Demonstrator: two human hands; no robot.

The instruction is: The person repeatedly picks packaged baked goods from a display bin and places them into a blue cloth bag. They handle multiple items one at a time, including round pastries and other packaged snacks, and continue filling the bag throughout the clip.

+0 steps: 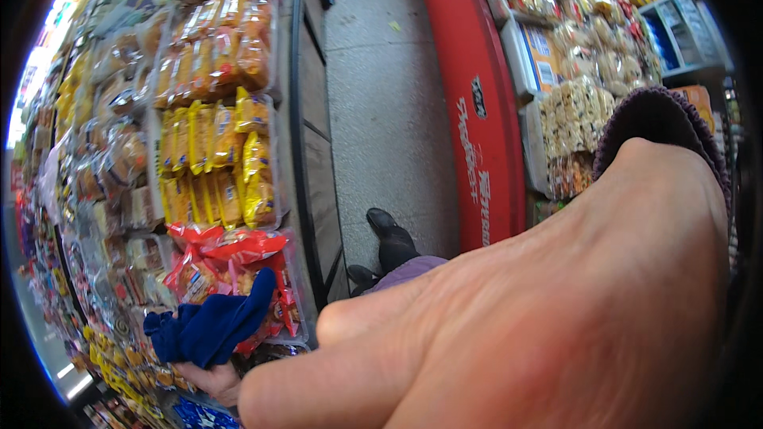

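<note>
Very close to the camera, my right hand (536, 310) fills the lower right, its back showing and its fingers pointing left. A dark purple gathered cuff (661, 107) rings the wrist. Its palm and some fingers are hidden, so any grip cannot be told. At the lower left, my left hand (217, 378) holds a crumpled dark blue cloth item (208, 328), with one long narrow end sticking up to the right. The blue item lies over or just above red-wrapped snacks (238, 244) in a clear plastic bin. My right hand hides much of the left hand's surroundings.
Clear bins of yellow-wrapped snacks (205, 137) and orange-brown packaged cakes (205, 65) line the left counter. Beyond a grey aisle floor (381, 101) stands a red display side panel (477, 89), beside bins of puffed-grain bars (572, 125). Black shoes (384, 223) show below me.
</note>
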